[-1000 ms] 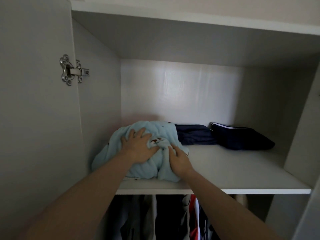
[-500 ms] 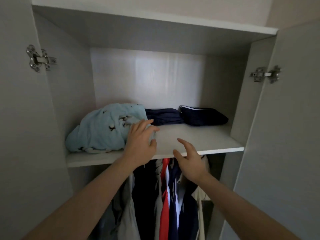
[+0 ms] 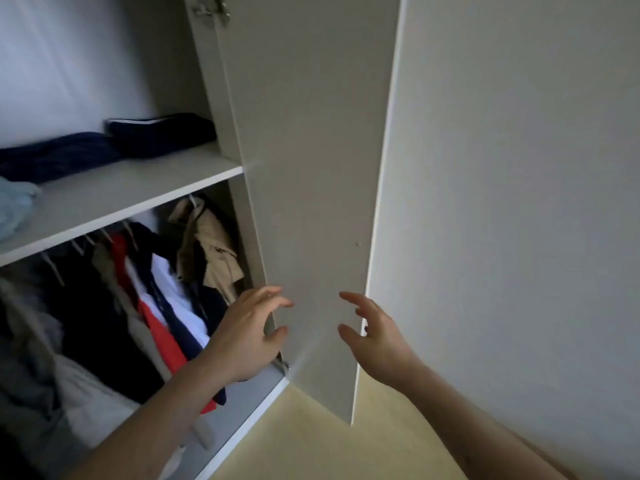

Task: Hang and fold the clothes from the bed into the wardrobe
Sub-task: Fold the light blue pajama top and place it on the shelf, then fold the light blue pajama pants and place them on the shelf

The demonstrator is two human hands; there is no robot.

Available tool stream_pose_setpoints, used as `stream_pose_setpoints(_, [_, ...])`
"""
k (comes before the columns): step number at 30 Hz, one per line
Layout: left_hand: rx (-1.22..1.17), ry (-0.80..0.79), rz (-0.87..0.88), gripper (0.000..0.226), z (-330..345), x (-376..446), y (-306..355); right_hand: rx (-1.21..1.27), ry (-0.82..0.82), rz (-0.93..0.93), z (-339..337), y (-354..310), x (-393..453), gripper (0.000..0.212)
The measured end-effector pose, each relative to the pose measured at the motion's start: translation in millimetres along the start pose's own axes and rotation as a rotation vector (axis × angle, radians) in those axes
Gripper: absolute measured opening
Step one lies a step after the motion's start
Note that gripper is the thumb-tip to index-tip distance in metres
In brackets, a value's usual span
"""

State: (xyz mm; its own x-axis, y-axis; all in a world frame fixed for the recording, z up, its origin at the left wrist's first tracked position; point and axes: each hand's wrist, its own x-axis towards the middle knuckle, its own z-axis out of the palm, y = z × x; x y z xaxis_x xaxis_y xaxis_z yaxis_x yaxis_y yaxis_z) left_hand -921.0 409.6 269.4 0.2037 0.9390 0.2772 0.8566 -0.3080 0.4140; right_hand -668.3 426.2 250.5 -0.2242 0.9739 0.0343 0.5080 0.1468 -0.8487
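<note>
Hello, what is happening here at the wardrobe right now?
A person stands at an open white wardrobe. Both hands are empty, with fingers spread: the left hand and the right hand reach toward the open right-hand wardrobe door. On the white shelf lie folded dark navy clothes and a light blue fleece garment. Below, a red garment and a beige jacket hang among others.

Both bare forearms reach forward and up from the bottom edge. The left hand (image 3: 246, 336) has its fingers loosely spread and slightly bent, thumb apart, gripping nothing. The right hand (image 3: 375, 336) is likewise spread, fingers relaxed, palm turned toward the left hand.
</note>
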Motion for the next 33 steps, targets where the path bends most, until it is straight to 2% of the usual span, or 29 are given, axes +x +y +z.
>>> stream_pose_setpoints(6, [-0.03,-0.285,0.247,0.042,92,8,95,-0.031,0.278,0.314,-53,72,-140,0.052])
stream_pose_setpoints(14, [-0.087,-0.545,0.603,0.043,185,-62,278,-0.062,0.604,0.643,-111,130,-371,0.052])
stream_pose_setpoints(26, [-0.155,-0.778,0.962,0.045,303,-241,609,-0.03,0.942,0.94,-218,211,-729,0.05])
stream_pose_setpoints(33, [-0.193,-0.916,1.134,0.047,346,-345,760,0.006,1.134,1.022,-266,225,-902,0.05])
